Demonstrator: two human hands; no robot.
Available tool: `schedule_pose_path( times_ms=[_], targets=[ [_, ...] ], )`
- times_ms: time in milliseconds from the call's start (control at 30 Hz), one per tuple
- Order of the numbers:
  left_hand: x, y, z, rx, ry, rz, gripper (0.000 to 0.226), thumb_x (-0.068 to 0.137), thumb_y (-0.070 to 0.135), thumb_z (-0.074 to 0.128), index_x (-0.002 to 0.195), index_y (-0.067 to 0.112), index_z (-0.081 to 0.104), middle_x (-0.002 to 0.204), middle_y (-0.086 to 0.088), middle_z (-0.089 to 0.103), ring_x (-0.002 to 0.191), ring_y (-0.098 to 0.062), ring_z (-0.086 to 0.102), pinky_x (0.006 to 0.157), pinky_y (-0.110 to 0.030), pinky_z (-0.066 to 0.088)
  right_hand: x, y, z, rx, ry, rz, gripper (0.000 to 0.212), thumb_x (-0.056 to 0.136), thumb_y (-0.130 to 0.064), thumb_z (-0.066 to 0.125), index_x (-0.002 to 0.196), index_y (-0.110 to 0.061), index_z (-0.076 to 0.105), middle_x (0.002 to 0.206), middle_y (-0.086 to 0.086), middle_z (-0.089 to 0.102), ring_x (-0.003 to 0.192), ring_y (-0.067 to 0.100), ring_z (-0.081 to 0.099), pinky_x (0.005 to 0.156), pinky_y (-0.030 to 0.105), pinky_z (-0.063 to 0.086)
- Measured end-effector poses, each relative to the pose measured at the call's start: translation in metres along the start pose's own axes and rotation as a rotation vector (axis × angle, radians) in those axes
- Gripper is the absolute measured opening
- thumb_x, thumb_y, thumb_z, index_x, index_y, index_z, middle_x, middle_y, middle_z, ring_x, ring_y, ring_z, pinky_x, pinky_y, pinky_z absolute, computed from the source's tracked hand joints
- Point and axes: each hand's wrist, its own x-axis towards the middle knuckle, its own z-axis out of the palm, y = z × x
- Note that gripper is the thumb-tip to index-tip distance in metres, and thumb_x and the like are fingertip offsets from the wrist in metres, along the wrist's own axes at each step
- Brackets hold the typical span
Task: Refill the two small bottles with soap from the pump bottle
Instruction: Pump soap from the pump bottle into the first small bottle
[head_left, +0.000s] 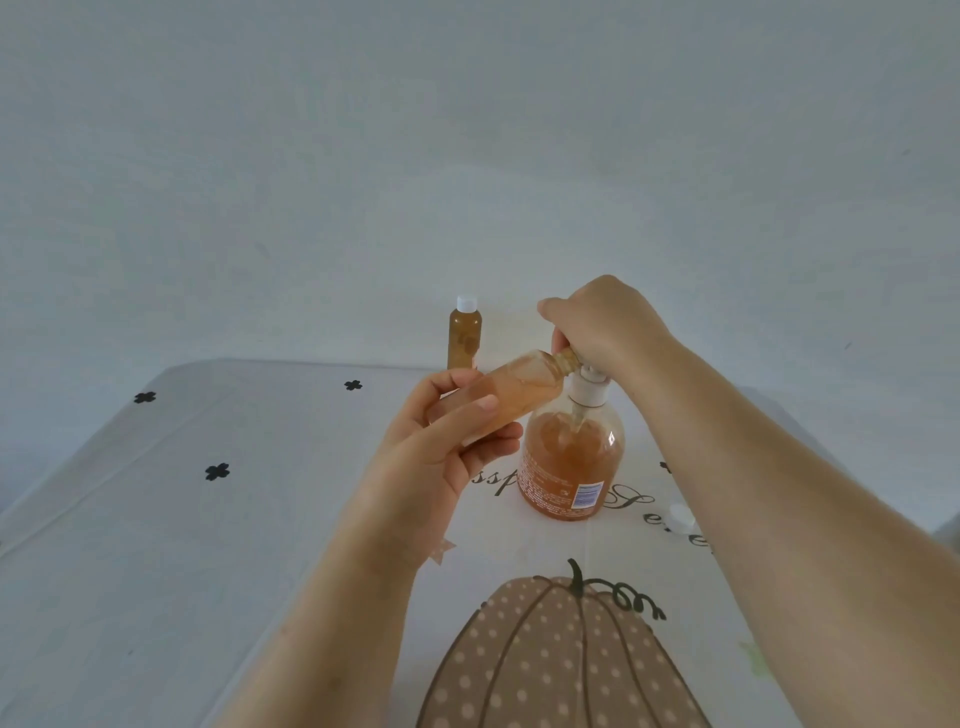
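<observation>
Centre frame, left hand (441, 457) grips the light, likely slippery small bottle (519, 392) mid-body; right hand (608, 322) clasps the pump bottle (571, 467) by its head.

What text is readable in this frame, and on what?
"ssp": cursive print on the white pumpkin-print tablecloth, left of the clear orange-soap pump bottle; the rest is hidden.
"ere": same print, right of that bottle; the ornate capital before it is unclear.
The bottle's back label: too small to read.
None legible on the tilted small clear bottle or the upright capped small bottle.
</observation>
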Motion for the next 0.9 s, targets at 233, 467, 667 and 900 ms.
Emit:
schedule_pose_path(
  times_ms=[233,467,667,900],
  targets=[
    [-0.002,0.002,0.006,-0.028,-0.012,0.006,0.039,0.069,0.000,0.072,0.106,0.008,0.058,0.092,-0.010,0.072,0.077,-0.028,0.068,0.074,-0.030,0.057,-0.007,-0.014,-0.015,-0.134,-0.082,-0.017,0.031,0.090,-0.027,0.052,0.083,-0.006,0.074,0.051,0.000,0.057,0.051,0.022,0.056,0.065,0.030,0.047],
    [-0.002,0.000,0.006,-0.029,0.003,0.005,0.037,0.070,0.002,0.072,0.105,0.008,0.060,0.096,-0.010,0.071,0.077,-0.028,0.068,0.075,-0.031,0.058,-0.011,-0.013,-0.012,-0.107,-0.066,0.012,0.032,0.092,-0.027,0.050,0.092,-0.007,0.075,0.062,0.004,0.064,0.056,0.023,0.058,0.062,0.029,0.046],
    [0.000,0.000,0.002,-0.016,0.018,-0.020,0.037,0.070,0.001,0.071,0.105,0.008,0.061,0.094,-0.010,0.071,0.074,-0.027,0.068,0.071,-0.029,0.058,-0.011,-0.012,-0.009,-0.147,-0.036,-0.008,0.035,0.094,-0.030,0.044,0.091,-0.011,0.073,0.065,0.003,0.062,0.061,0.021,0.056,0.058,0.028,0.039],
    [0.003,-0.002,-0.001,0.000,0.028,-0.030,0.039,0.068,-0.001,0.071,0.105,0.007,0.060,0.093,-0.011,0.071,0.073,-0.028,0.067,0.069,-0.029,0.057,-0.005,-0.002,0.000,-0.166,-0.005,0.009,0.040,0.096,-0.038,0.041,0.092,-0.013,0.072,0.079,0.002,0.066,0.063,0.020,0.055,0.056,0.029,0.034]
  ],
)
